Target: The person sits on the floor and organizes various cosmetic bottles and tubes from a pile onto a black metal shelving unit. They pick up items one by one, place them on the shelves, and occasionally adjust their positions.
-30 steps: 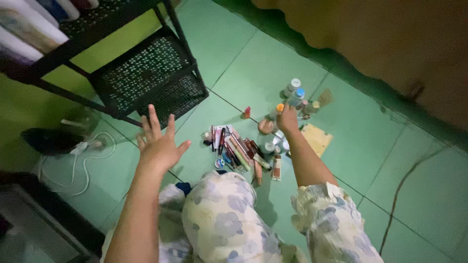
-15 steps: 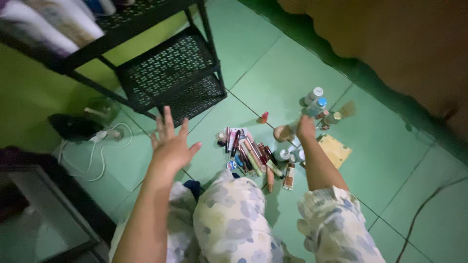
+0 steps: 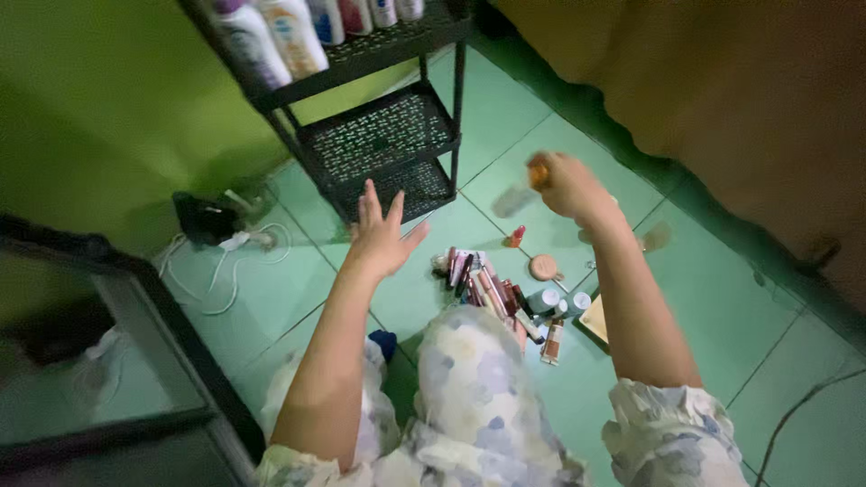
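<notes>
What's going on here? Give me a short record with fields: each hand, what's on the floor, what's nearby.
Left hand: left hand, open, fingers spread, held above the floor, holding nothing.
Right hand: right hand, raised, grip closed on a small orange-topped item; blurred.
Floor: green tiled floor with a cluster of cosmetic tubes and sticks, a round tan compact.
Nearby: black mesh metal shelf rack; white cable.

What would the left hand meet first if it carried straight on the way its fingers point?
Probably the bottom mesh shelf of the black rack: the left hand, open with fingers spread, points up-frame at it, with only bare green floor between. Depth is uncertain.
</notes>
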